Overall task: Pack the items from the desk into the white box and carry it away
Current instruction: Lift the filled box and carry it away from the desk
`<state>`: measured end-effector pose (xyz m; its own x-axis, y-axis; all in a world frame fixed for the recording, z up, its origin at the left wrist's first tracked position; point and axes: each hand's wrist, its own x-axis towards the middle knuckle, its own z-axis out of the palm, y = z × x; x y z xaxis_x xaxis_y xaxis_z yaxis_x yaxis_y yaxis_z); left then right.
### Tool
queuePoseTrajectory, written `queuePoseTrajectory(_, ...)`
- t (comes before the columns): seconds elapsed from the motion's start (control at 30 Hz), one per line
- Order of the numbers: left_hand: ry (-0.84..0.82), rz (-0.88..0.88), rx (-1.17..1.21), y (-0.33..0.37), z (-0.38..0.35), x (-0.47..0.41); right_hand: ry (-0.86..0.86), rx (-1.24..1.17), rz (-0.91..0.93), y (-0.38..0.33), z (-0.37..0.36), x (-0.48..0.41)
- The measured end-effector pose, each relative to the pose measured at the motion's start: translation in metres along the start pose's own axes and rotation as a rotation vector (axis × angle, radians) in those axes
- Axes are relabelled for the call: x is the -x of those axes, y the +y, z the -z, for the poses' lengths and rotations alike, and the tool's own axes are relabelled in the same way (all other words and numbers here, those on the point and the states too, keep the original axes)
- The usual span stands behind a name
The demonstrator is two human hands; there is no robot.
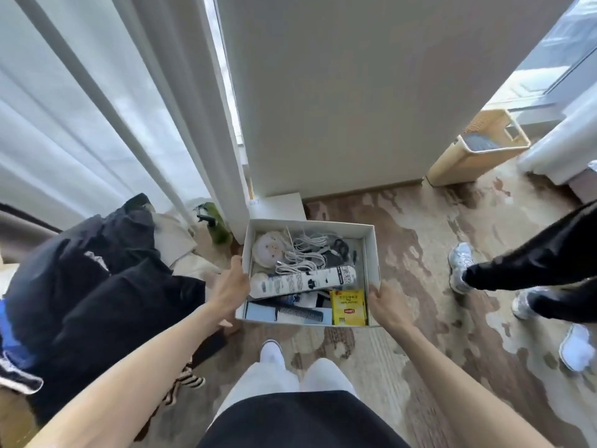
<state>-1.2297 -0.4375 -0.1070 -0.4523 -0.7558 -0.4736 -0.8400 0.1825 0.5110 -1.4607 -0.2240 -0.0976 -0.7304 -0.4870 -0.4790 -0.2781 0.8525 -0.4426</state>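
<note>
I hold the white box (371, 253) in front of me above the carpet, by its two long sides. My left hand (230, 287) grips the left wall and my right hand (386, 307) grips the right wall near the front corner. Inside lie a white tube with black print (303, 281), coiled white cables (303, 253), a round pale case (269, 252), a black comb (298, 313) and a yellow tea packet (349, 307).
A white wall panel (355, 92) rises straight ahead, white curtains (80, 108) hang at the left. Dark clothes (97, 286) are piled at my left. A wicker basket (481, 147) stands at the right back. Another person's legs and sneakers (462, 266) stand on the right.
</note>
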Motion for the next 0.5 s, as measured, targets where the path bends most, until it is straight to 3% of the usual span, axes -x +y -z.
queuePoseTrajectory(0.27, 0.054, 0.189, -0.048, 0.044, 0.007, -0.152, -0.129, 0.026, 0.055, -0.069, 0.003, -0.197)
queuePoseTrajectory(0.5, 0.096, 0.304, -0.061, 0.031, -0.032, -0.305, -0.187, 0.045, 0.079, -0.097, -0.052, -0.367)
